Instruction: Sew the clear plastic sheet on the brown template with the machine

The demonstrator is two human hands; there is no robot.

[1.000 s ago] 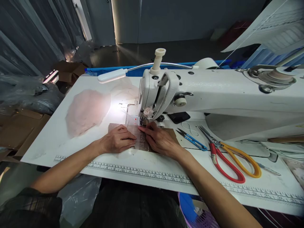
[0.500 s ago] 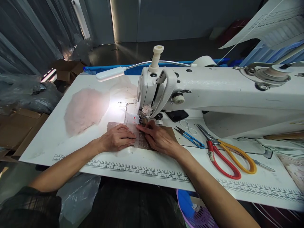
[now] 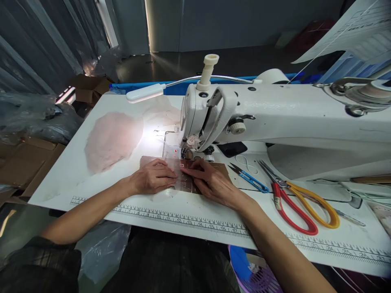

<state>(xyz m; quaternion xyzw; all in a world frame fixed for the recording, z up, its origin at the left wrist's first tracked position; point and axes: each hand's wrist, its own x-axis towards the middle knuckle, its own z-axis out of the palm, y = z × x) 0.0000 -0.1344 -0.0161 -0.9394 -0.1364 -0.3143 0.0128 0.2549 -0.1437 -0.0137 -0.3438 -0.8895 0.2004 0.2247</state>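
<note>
Near the front edge of the sewing table (image 3: pixel 183 221), just past the printed ruler, your left hand (image 3: pixel 154 179) and right hand (image 3: pixel 210 183) lie flat, fingers together, pressing the sheer fabric piece (image 3: pixel 183 179) rather than clamping it. Over the last second your fingertips have drawn slightly back from the needle, suggesting you are realigning the piece. Farther back, the sewing machine (image 3: pixel 275 118) stands over it.
</note>
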